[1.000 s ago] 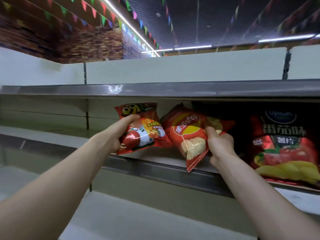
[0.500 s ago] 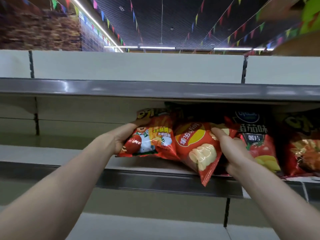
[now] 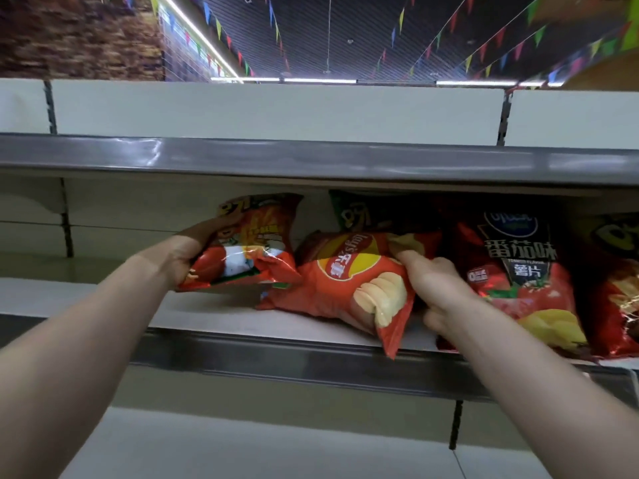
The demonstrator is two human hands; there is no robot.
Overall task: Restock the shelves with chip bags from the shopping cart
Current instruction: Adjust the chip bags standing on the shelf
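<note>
We log: left hand (image 3: 183, 257) fingers curled round left edge of orange snack bag (image 3: 256, 243), bag tilted over shelf (image 3: 224, 316); contact with shelf unclear. Right hand (image 3: 439, 288) fingers pinch right edge of red Lay's bag (image 3: 349, 285), lying on shelf just beside orange bag, at its 4 o'clock. Dark tomato bag (image 3: 518, 271) stands at 3 o'clock of right hand.

I've brought the red Lay's chip bag (image 3: 349, 281) down onto the white shelf (image 3: 214, 312) with my right hand (image 3: 439, 288). My left hand (image 3: 183, 257) has tilted the orange-red snack bag (image 3: 252, 243) away, opening a gap between them.
</note>
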